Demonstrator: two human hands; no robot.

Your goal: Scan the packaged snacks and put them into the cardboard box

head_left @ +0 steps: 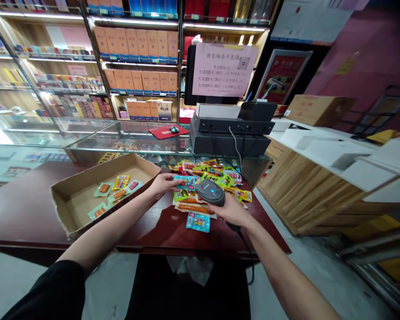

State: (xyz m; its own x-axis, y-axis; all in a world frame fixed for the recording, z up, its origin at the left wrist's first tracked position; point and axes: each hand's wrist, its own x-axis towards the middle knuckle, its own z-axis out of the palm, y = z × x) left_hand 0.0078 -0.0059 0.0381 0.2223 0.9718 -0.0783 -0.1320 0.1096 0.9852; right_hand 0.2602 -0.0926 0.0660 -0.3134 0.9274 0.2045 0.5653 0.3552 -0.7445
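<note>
Between the fingertips of my left hand (pixel 164 183) is a blue snack packet (pixel 186 182), held by its left end. My right hand (pixel 231 210) is wrapped round a dark grey barcode scanner (pixel 210 192), its head close to the packet's right end. A heap of colourful snack packets (pixel 225 180) lies below and behind the scanner. Nearer me, a long sausage packet (pixel 195 209) and another blue packet (pixel 198 222) rest on the dark red table (pixel 160 235). At the left, an open cardboard box (pixel 70 189) holds several small packets (pixel 119 194).
Behind the table stands a glass counter (pixel 120 142) with a red mouse pad (pixel 163 132) and a black cash drawer (pixel 230 142). The scanner's cable (pixel 250 253) hangs over the front edge. A wooden cabinet (pixel 303 191) is at the right.
</note>
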